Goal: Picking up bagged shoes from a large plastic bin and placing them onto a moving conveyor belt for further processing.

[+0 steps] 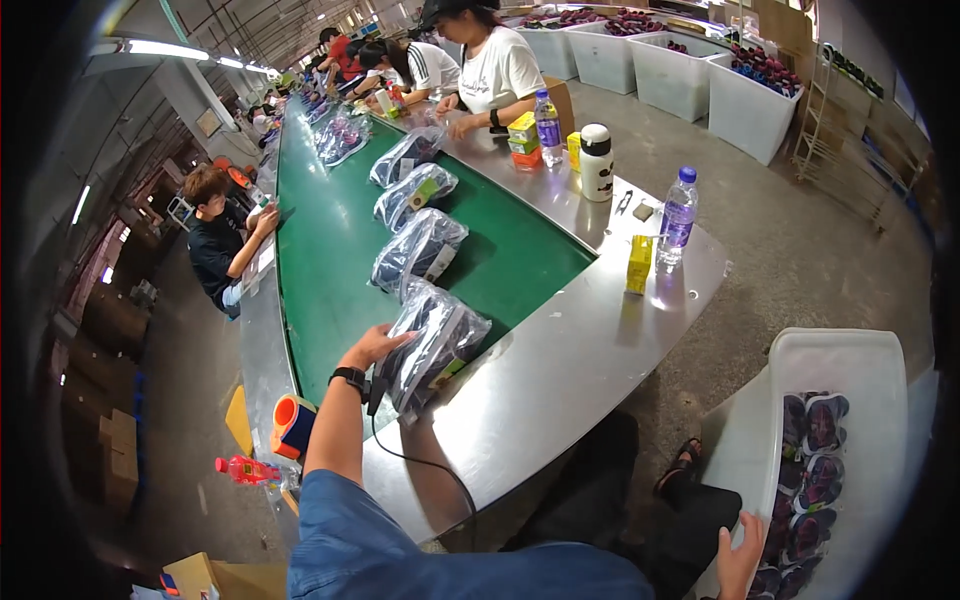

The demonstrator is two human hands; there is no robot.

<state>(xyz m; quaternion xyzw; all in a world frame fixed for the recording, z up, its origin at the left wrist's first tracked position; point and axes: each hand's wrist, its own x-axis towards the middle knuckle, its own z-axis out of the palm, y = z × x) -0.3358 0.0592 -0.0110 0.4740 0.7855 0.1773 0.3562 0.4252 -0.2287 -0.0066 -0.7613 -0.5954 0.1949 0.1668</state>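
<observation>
My left hand (375,346), with a black band on the wrist, grips the side of a clear plastic bag of dark shoes (432,340) at the near end of the green conveyor belt (335,270). The bag overlaps the metal edge. Behind it, more bagged shoes (420,245) lie in a row along the belt. At the lower right my right hand (740,553) hangs with fingers apart, holding nothing, beside a white plastic bin (840,345). Inside the bin are several dark shoes with pink and purple marks (822,480). A black cable (440,463) runs from near my left wrist across the metal.
On the metal border stand a water bottle (678,220), a yellow carton (640,264) and a white flask (596,165). A tape dispenser (292,425) and red bottle (247,470) are at my left. Co-workers line both sides; bins of shoes (750,110) stand far right.
</observation>
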